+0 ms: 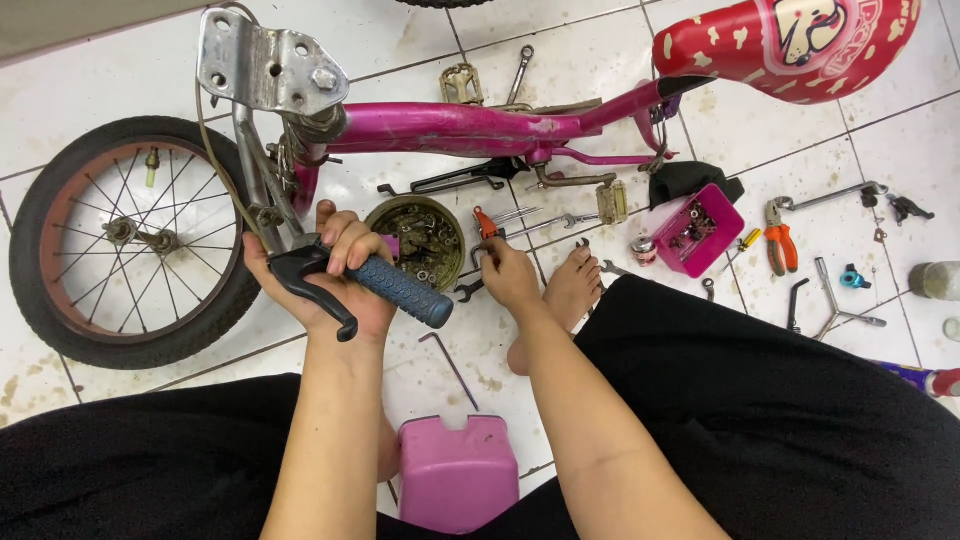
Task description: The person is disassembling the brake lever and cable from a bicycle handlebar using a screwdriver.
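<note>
Head view, single camera: worn on the person's head, facing steeply down and forward over the lap to a white tiled floor [120, 75]. Range: close; both forearms enter from the bottom edge and fill the lower middle. Landmark: pink bicycle frame [450, 128], lying across the upper middle. Left of the frame, the front wheel [125, 240], whole in view. Right of the frame, the red saddle [790, 35], cut by the top edge. Nearer the camera than the frame, a round tin of small parts [420, 240] and a pink stool [458, 470], the latter apparently between the knees. No second view; nothing shared.
</note>
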